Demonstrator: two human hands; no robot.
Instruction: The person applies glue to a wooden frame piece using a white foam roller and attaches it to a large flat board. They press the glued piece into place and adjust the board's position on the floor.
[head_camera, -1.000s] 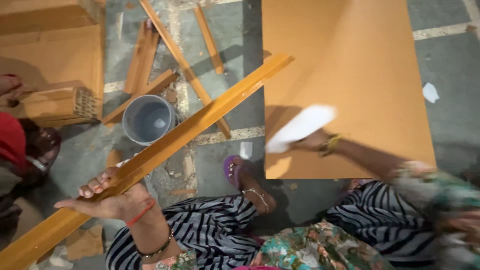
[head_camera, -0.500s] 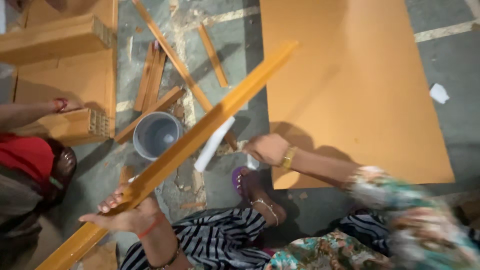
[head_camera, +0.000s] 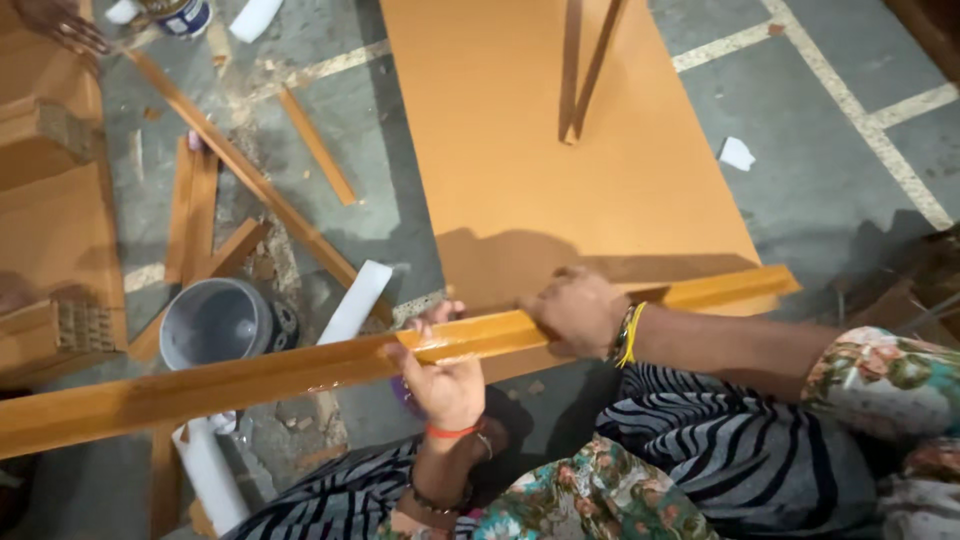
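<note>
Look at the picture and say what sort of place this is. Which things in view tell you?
Probably a carpentry or furniture-making workshop floor. A large orange laminated board lies on the grey concrete floor, loose wooden strips are scattered about, and both hands hold a long orange wooden beam.

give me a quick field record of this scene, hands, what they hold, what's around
left hand: grips the long orange wooden strip from below, near its middle
right hand: rests on top of the same strip, fingers curled over it
strip: runs almost level across the lap, tilted up to the right
board: large orange panel flat on the floor beyond the strip
bucket: grey, open, left of the hands
floor: loose wood strips and white paper scraps
</note>
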